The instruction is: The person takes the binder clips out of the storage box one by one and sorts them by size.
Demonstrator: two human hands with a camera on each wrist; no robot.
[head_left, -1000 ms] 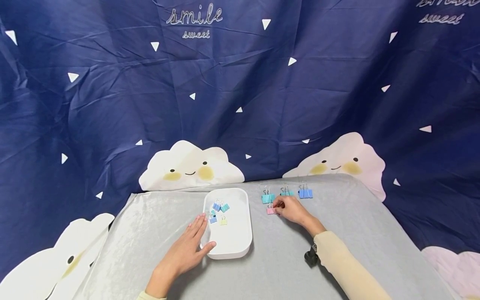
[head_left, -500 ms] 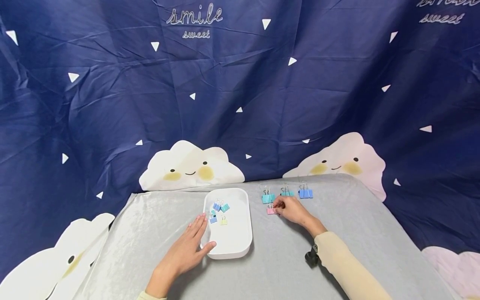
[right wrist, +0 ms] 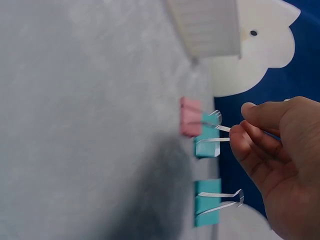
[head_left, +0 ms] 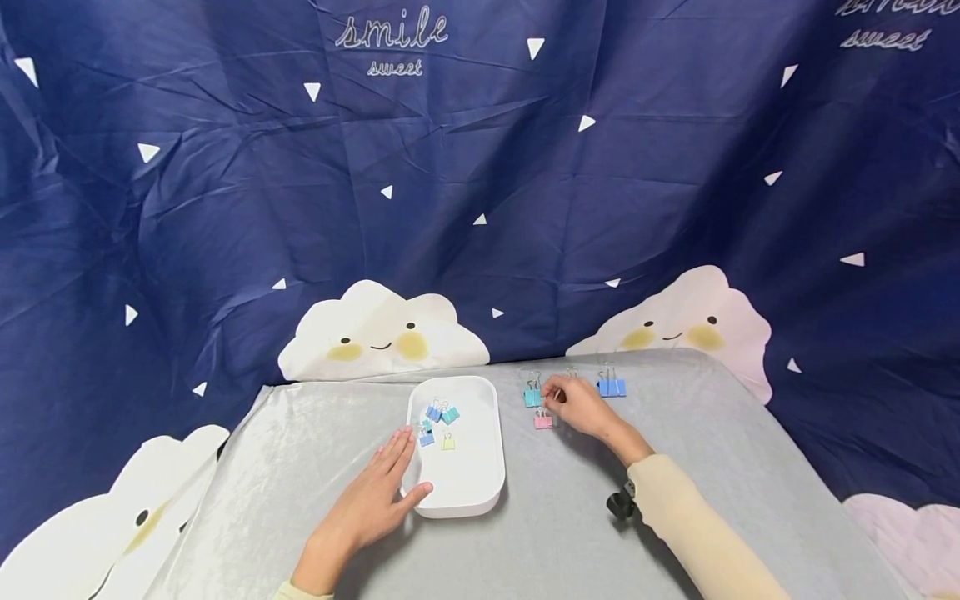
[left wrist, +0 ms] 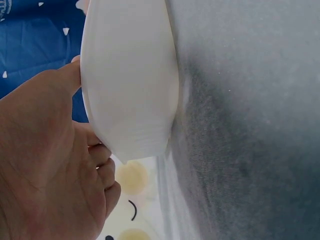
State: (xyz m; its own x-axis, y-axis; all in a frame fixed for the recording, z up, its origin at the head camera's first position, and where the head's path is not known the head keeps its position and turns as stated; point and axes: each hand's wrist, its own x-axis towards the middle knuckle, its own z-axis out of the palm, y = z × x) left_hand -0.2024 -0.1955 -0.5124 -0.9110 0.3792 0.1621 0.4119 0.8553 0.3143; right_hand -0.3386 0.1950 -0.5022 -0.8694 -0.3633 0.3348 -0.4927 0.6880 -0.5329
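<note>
In the head view my left hand [head_left: 375,492] rests along the left side of a white tray [head_left: 491,467], fingers fairly straight, thumb over the rim. My right hand [head_left: 585,407] is at a teal binder clip [head_left: 532,398], which stands on the cloth with its wire handles up. In the right wrist view its thumb and bent fingers stay slightly apart at the handles of the teal clip [right wrist: 207,145]. A pink binder clip [head_left: 543,422] stands just in front, untouched. Another teal clip [right wrist: 207,202] is mostly hidden behind the right hand in the head view.
Several small clips lie in the tray, including a blue clip [head_left: 427,439] and a yellow clip [head_left: 447,444]. A larger blue binder clip [head_left: 612,387] stands to the right. Grey cloth [head_left: 525,550] covers the table; a dark blue curtain [head_left: 480,167] hangs behind.
My right hand has let go of the pink clip and moved slightly up and away to the teal clip behind it. The pink clip stays standing. The left hand has not moved.
</note>
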